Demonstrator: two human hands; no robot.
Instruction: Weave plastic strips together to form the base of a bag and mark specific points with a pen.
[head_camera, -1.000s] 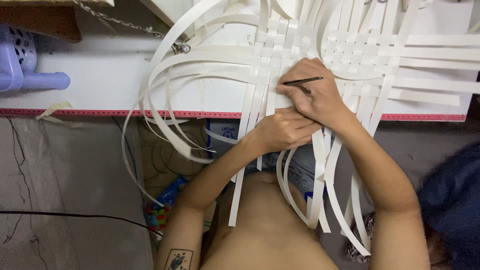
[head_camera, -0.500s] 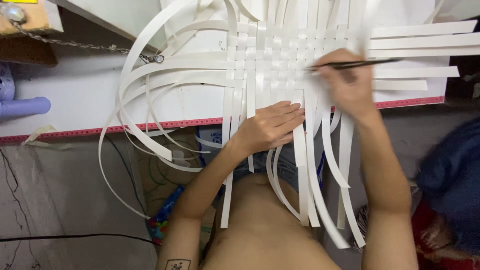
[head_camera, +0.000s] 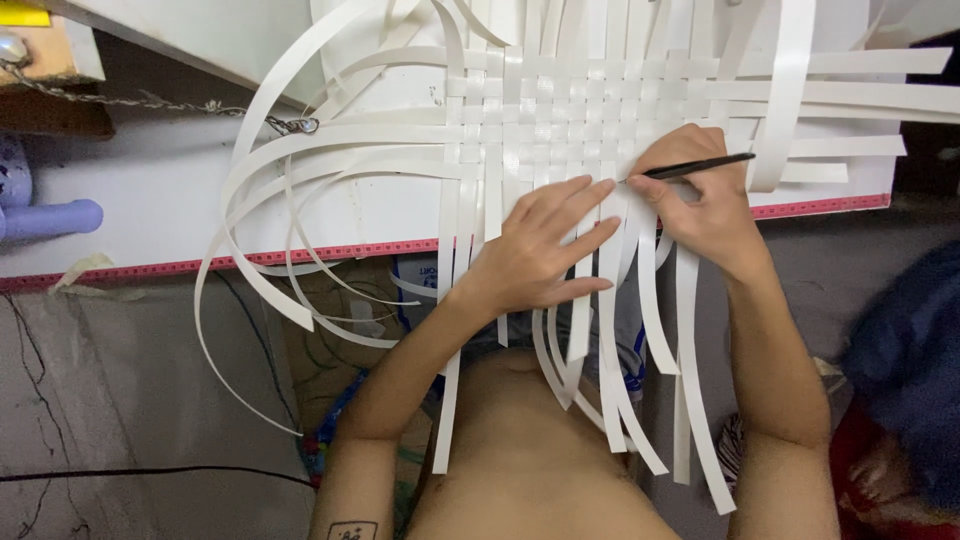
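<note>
Loose ends of the white strips (head_camera: 610, 330) hang off the desk (head_camera: 150, 215) edge toward the person; the left hand (head_camera: 545, 250) lies flat on them, fingers spread, its grip released; the right hand (head_camera: 700, 195) pinches a thin black tool (head_camera: 690, 167), long axis near level, tip pointing left at the weave; beyond, the pale woven mat (head_camera: 590, 105) lies flat, a tight checker lattice.

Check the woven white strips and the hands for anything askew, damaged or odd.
Nothing stands out. The woven mat of flat white strips lies flat and even on the white table; its loose ends curl off the edge. The left hand presses it down, and the right hand holds a thin black tool.
</note>
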